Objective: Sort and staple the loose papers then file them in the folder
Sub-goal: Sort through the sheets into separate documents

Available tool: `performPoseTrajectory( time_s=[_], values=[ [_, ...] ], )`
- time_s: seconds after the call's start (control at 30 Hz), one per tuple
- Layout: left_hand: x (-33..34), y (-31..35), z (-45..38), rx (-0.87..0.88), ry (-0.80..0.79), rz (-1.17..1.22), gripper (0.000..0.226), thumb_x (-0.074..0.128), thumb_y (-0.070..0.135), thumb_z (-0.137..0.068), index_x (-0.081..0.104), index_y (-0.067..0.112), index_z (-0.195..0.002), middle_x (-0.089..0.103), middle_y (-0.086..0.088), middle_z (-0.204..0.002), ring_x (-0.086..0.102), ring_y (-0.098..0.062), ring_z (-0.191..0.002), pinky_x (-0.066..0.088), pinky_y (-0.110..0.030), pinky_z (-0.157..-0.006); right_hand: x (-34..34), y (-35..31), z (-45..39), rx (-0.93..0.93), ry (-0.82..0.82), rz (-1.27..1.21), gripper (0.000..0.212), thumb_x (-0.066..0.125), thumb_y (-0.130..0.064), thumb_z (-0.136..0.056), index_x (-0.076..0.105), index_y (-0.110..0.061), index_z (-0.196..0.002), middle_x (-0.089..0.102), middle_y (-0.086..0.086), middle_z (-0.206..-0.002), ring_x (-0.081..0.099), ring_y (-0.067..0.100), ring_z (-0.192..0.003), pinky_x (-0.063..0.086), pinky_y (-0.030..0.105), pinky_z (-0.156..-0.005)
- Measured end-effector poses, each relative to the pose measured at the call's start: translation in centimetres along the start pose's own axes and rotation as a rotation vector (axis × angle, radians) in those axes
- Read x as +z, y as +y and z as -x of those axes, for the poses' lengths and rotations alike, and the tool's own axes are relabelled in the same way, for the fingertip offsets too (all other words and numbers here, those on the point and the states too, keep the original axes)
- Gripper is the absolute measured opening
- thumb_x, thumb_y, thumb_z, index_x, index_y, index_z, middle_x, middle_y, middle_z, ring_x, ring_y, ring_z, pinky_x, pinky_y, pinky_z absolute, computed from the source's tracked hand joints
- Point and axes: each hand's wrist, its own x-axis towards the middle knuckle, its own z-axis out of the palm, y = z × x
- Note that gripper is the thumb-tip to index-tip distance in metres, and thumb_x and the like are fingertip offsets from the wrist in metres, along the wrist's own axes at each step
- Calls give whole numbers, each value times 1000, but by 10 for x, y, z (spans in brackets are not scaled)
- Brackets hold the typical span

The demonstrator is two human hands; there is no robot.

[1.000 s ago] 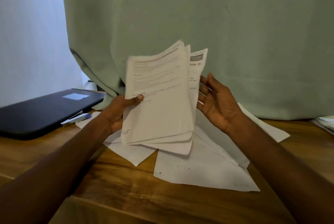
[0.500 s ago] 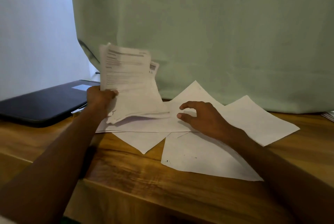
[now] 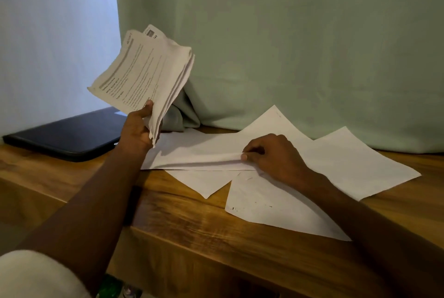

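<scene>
My left hand (image 3: 138, 130) grips a stack of printed papers (image 3: 146, 76) by its lower edge and holds it tilted up above the table. Several loose white sheets (image 3: 348, 160) lie face down and overlapping on the wooden table (image 3: 182, 223). My right hand (image 3: 271, 156) pinches the near edge of one loose sheet (image 3: 201, 151) between thumb and fingers, and that edge is lifted into a small fold. A dark folder (image 3: 69, 134) lies flat at the left, behind my left hand.
A pale green curtain (image 3: 288, 45) hangs right behind the sheets and bunches onto the table near the held stack. The table's front edge runs diagonally below my forearms. A green object (image 3: 110, 285) shows under the table edge.
My left hand has swung the stack to the left and raised it. My right hand has dropped from beside the stack onto the table and taken hold of a loose sheet's edge.
</scene>
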Motion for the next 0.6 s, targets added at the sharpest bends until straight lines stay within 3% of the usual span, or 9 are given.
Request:
performPoseTrajectory(
  time_s=[0.1,0.23,0.27,0.37,0.4,0.5,0.6],
  values=[
    [5,2,5,-31,-64,116,38,71,7,-92,58,9,-128,76,-11,-88,76,-16,-71,57,-21,-54,-14,4,-5,47,198,-105,10,75,-36,-89,81,-28,-92,76,-13,-84,68,10,-79,56,33,-76],
    [6,3,5,-38,-238,180,101,100,-2,-41,60,8,-132,73,-10,-108,74,-13,-83,58,-18,-58,-45,5,-10,203,424,-613,7,77,-23,-90,80,-22,-84,76,-9,-82,69,10,-78,55,21,-73],
    [10,2,7,-44,-258,149,104,100,-2,-44,57,11,-138,71,-8,-114,72,-12,-86,58,-17,-59,-53,6,-10,250,422,-780,6,76,-22,-91,79,-21,-86,77,-7,-85,69,11,-78,54,18,-69],
    [21,-6,9,-38,-202,59,57,70,4,-91,53,16,-144,73,-3,-104,73,-11,-76,57,-20,-54,-65,12,-7,353,344,-1174,11,73,-24,-93,77,-15,-99,78,3,-98,73,17,-86,58,27,-73],
    [25,-9,11,-48,-219,20,52,65,7,-94,53,16,-144,74,-3,-103,75,-13,-78,59,-23,-55,-67,14,-7,376,337,-1256,13,72,-23,-93,76,-14,-101,78,4,-100,73,18,-88,59,29,-74],
    [29,-12,14,-96,-328,-68,80,81,9,-77,49,17,-150,67,-6,-130,75,-20,-97,63,-32,-63,-67,18,-7,411,313,-1397,23,69,-24,-94,74,-11,-113,76,8,-111,74,21,-92,63,34,-76],
    [28,-14,15,-107,-353,-119,92,87,11,-70,46,20,-151,59,-10,-145,73,-23,-105,64,-34,-65,-68,18,-7,413,292,-1484,25,66,-25,-97,72,-12,-117,77,6,-109,75,19,-88,63,33,-69]
  ],
)
